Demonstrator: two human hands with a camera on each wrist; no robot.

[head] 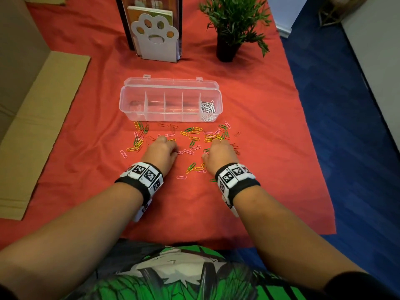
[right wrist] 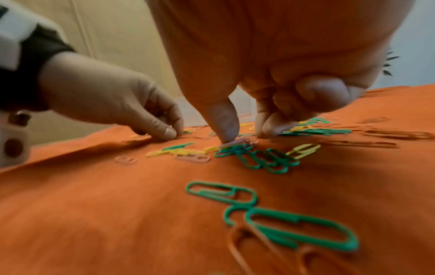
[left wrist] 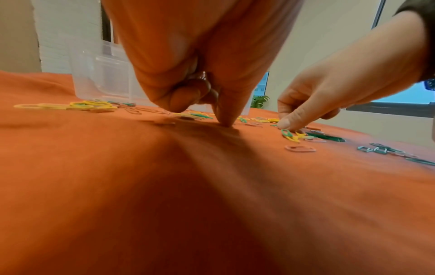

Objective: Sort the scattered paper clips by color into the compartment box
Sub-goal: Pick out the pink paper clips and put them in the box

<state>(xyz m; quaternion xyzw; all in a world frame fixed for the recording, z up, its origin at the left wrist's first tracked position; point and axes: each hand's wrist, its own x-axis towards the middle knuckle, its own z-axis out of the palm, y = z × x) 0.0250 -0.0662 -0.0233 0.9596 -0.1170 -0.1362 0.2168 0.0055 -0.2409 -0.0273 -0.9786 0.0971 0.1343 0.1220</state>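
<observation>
The clear compartment box (head: pixel 151 118) lies open on the red cloth; its rightmost compartment holds white clips (head: pixel 207 109), and the others look empty. Yellow, green, pink and orange paper clips (head: pixel 194 135) lie scattered in front of it. My left hand (head: pixel 171 145) is down among them with its fingers curled; in the left wrist view its thumb tip (left wrist: pixel 226 121) touches the cloth and something pale and glossy shows inside the curl. My right hand (right wrist: pixel 244 136) pinches at a pink clip (right wrist: pixel 235 144) lying on green clips (right wrist: pixel 263 160), thumb on it.
A white paw-shaped book stand (head: pixel 154 37) and a potted plant (head: pixel 233 24) stand behind the box. Flat cardboard (head: pixel 39 118) lies at the left. The cloth's right edge (head: pixel 311 148) meets blue floor.
</observation>
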